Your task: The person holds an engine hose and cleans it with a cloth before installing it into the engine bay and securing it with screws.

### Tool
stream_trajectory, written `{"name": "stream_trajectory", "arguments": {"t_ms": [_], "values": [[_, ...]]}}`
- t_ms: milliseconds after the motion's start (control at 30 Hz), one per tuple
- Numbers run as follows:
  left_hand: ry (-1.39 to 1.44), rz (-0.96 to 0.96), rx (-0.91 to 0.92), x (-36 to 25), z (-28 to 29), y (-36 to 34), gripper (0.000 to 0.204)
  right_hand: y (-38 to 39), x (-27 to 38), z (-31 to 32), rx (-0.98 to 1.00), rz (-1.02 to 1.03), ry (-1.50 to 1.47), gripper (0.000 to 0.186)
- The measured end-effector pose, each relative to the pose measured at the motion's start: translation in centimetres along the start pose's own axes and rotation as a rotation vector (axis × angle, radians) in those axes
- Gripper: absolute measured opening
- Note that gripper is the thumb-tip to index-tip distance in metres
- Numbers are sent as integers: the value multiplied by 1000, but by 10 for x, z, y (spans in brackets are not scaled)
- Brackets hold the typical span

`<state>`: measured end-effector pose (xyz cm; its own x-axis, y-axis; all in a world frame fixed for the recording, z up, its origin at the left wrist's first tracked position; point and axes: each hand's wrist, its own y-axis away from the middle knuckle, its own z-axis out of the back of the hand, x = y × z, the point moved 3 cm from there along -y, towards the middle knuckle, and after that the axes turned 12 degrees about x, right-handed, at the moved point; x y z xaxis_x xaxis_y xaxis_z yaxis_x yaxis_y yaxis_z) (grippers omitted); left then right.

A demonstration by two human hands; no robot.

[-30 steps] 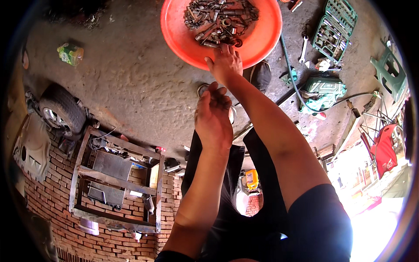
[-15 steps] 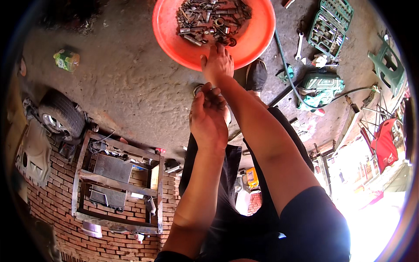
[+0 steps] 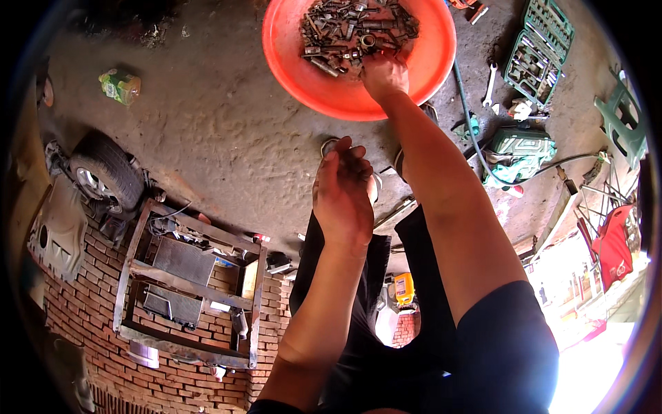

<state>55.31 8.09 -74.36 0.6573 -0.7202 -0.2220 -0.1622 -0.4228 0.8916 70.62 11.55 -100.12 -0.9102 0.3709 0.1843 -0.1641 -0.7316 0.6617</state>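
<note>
A round orange-red basin (image 3: pixel 331 93) stands on the floor ahead of me, with a heap of dark, greasy metal parts (image 3: pixel 345 34) in it: bolts, sockets and small rings. My right hand (image 3: pixel 386 74) is inside the basin at the near right of the heap. Its fingers curl down against the parts, and their tips are hidden, so what they grip cannot be made out. Short of the basin, my left hand (image 3: pixel 343 190) is held palm up above my feet. Its blackened fingers are loosely bent and apart, with nothing visible in them.
Right of the basin lie a hose (image 3: pixel 463 103), a wrench (image 3: pixel 490 84), an open green socket set (image 3: pixel 538 52) and a green case (image 3: pixel 517 143). A green stool (image 3: pixel 620 114) is farther right. To the left are a plastic bottle (image 3: pixel 120 87), a wheel (image 3: pixel 107 172) and a metal frame (image 3: pixel 193 283).
My right hand has moved from the basin's near rim deeper in, onto the parts, and its fingers have curled. My left hand stays palm up. The whole view has shifted slightly.
</note>
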Motion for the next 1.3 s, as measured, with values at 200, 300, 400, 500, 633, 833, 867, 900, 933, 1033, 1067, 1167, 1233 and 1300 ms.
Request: {"name": "stream_trajectory", "arguments": {"t_ms": [200,300,400,500,633,833,867,900,933,1033,1067,1167,1233,1300], "values": [[-63,-117,48,4,8,2,30,36,-8,48,-258,118,-658,23],[-321,-193,83,2,-2,16,35,96,1,105,-240,156,-981,23],[-332,-299,176,-2,-32,37,33,164,10,171,-151,131,-1172,22],[-346,-373,295,-11,-68,72,36,227,19,230,-226,218,-1394,19],[-444,-384,460,-35,-115,127,36,289,24,292,-317,374,-1483,22],[-728,-434,603,-62,-171,198,28,347,30,358,-259,388,-1609,37],[-743,-445,636,-66,-178,206,28,354,30,367,-256,414,-1603,37],[-756,-457,669,-68,-184,215,28,362,31,376,-252,437,-1598,36],[-773,-472,697,-71,-189,222,28,369,31,383,-239,451,-1598,36],[-763,-484,755,-73,-203,242,28,386,32,403,-249,520,-1636,37],[-755,-477,768,-73,-207,248,27,389,30,408,-235,521,-1641,36],[-769,-471,811,-75,-218,263,26,398,19,425,-255,589,-1475,34],[-841,-509,859,-77,-226,268,27,404,13,432,-215,586,-1421,34],[-913,-541,879,-78,-233,274,27,409,10,437,-208,587,-1409,33]]}}
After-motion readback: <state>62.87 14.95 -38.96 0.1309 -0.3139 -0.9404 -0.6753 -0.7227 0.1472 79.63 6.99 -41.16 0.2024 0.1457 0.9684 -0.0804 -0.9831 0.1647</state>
